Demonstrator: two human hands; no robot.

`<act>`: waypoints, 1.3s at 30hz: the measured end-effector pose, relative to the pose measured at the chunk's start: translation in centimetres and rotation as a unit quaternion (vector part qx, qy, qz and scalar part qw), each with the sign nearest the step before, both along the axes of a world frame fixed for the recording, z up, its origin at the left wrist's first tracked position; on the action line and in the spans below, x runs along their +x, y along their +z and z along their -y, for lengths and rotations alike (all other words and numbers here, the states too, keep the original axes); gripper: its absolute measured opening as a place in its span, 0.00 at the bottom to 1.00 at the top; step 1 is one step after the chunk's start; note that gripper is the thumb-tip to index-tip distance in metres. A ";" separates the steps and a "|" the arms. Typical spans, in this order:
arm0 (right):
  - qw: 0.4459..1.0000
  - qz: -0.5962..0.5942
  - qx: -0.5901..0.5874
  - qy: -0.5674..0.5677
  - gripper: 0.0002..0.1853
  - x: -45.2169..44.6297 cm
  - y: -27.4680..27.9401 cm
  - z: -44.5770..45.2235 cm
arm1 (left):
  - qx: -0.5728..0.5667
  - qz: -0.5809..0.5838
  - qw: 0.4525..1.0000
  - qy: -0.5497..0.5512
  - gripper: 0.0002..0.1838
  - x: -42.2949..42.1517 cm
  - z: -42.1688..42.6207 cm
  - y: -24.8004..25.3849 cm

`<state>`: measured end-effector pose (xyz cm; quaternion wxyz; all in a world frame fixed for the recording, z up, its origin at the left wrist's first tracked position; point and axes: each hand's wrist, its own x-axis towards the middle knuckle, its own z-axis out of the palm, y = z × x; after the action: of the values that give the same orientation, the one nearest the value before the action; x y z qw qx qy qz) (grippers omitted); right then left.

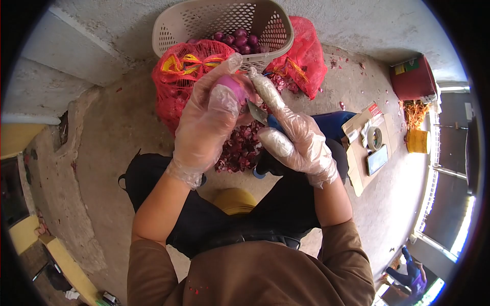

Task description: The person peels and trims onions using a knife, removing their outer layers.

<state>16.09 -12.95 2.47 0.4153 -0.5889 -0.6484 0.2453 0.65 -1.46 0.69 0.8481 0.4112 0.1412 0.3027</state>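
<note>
My left hand [206,125], in a clear plastic glove, is closed around a purple-red onion [232,89] held up in front of me. My right hand [301,137], gloved the same way, grips a small knife [256,112] with a blue handle. The blade points left and is close to the onion's lower right side; whether it touches I cannot tell. Beneath my hands lies a heap of dark red onion skins [240,148]. Behind the onion stand a red mesh sack [171,97] and a beige basket [176,25] holding several peeled onions [244,41].
Another red mesh sack [309,56] leans right of the basket. A flattened cardboard piece [356,168] bears a tape roll [374,137] and a phone [377,160]. Further right are a red bucket [413,81] and a yellow container [418,142]. Another person [411,275] is at the far lower right.
</note>
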 end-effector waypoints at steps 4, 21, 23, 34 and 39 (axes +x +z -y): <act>1.000 -0.003 -0.008 0.003 0.37 -0.2 -0.1 0.0 | 0.010 0.014 1.000 0.018 0.51 0.0 0.3 -0.2; 0.995 0.075 0.017 -0.065 0.34 -1.5 0.0 -0.4 | -0.013 0.014 1.000 -0.011 0.50 -0.3 0.2 -1.0; 0.994 0.083 0.007 -0.070 0.34 -1.5 0.1 -0.3 | -0.005 0.010 1.000 -0.015 0.49 -0.3 0.1 -1.1; 0.989 0.061 0.088 -0.098 0.31 -1.5 -1.1 -1.1 | -0.107 0.059 0.992 -0.032 0.35 0.1 -0.1 -0.2; 0.991 0.025 0.055 -0.120 0.30 -1.5 -0.5 -1.1 | -0.079 0.015 0.996 -0.035 0.40 -0.1 -0.1 -0.2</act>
<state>14.62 -11.84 1.97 0.4572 -0.6447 -0.5959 0.1425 0.58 -1.33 0.54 0.8903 0.3426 0.1371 0.2667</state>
